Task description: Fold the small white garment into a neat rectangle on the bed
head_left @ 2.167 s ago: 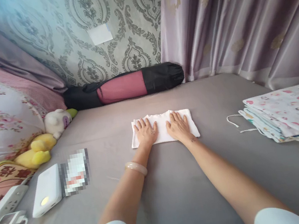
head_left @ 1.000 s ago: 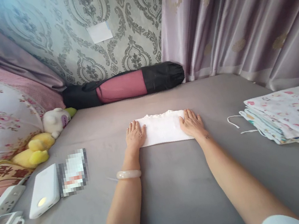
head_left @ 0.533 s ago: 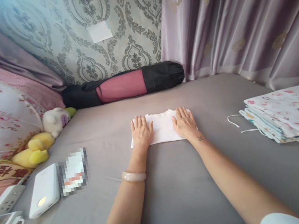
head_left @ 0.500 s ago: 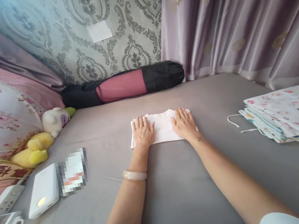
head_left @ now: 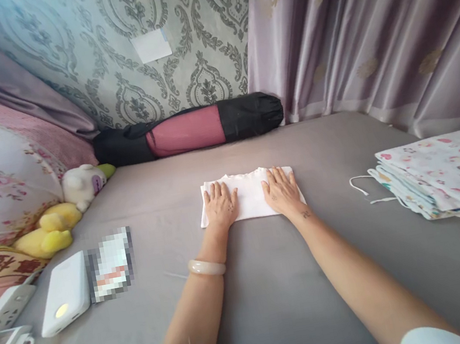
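Rests the left hand (head_left: 221,204) palm down on the left part of a folded white cloth (head_left: 251,198), and the right hand (head_left: 280,190) likewise on its right part. Holds the two apart, both laid flat, with a bare strip of cloth between. Has the cloth in the middle of a grey bed (head_left: 269,295), ruffled edge to the far side. Wears a pale bangle (head_left: 206,267) on the left forearm (head_left: 190,327). At right, well apart, has a stack (head_left: 452,168) of printed fabrics with a white cord (head_left: 359,186) trailing leftward. At left, shows a power bank (head_left: 64,293) between a pixelated item (head_left: 111,264) and a power strip (head_left: 3,310); farther off, a yellow toy (head_left: 45,233) and a white toy (head_left: 76,187). Along the far edge, shows a black and pink roll (head_left: 185,132).
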A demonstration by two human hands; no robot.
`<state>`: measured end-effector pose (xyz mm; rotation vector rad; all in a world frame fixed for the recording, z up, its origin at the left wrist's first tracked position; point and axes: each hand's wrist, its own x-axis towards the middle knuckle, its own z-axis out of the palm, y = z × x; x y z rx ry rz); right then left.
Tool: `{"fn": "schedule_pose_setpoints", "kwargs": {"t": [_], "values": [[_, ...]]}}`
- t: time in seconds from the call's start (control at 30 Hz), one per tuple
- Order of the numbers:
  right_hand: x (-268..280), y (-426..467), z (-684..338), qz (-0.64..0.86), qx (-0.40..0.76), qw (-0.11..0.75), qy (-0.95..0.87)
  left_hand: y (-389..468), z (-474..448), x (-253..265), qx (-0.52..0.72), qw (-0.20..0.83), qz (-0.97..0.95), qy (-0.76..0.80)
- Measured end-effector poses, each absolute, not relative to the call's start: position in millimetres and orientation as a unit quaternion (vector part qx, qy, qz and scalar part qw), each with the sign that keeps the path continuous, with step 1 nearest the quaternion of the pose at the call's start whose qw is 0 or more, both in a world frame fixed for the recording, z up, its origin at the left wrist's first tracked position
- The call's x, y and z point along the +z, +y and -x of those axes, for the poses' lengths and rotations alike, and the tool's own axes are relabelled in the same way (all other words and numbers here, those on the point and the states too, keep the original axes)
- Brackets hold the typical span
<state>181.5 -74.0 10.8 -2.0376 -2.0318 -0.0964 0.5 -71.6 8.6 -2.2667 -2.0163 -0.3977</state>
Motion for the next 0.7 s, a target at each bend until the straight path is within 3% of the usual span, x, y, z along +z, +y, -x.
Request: {"fn": "schedule_pose_setpoints", "kwargs": {"t": [0.13, 0.4, 0.53, 0.7], "values": [[9, -75, -171, 0.647, -0.037, 0.156, -0.746, -73, -7, 6, -0.159, 0.060, 0.790, -0.589], [1, -72, -166, 0.640, -0.002, 0.123, -0.758, -72, -12, 1, -0.153, -0.025, 0.803, -0.576], [4, -72, -166, 0.641, 0.002, 0.116, -0.759, -65, -4, 0, -0.308, -0.105, 0.767, -0.553], [14, -72, -159, 0.654, 0.025, 0.085, -0.751, -55, 13, 5, -0.578, -0.277, 0.573, -0.511]]}}
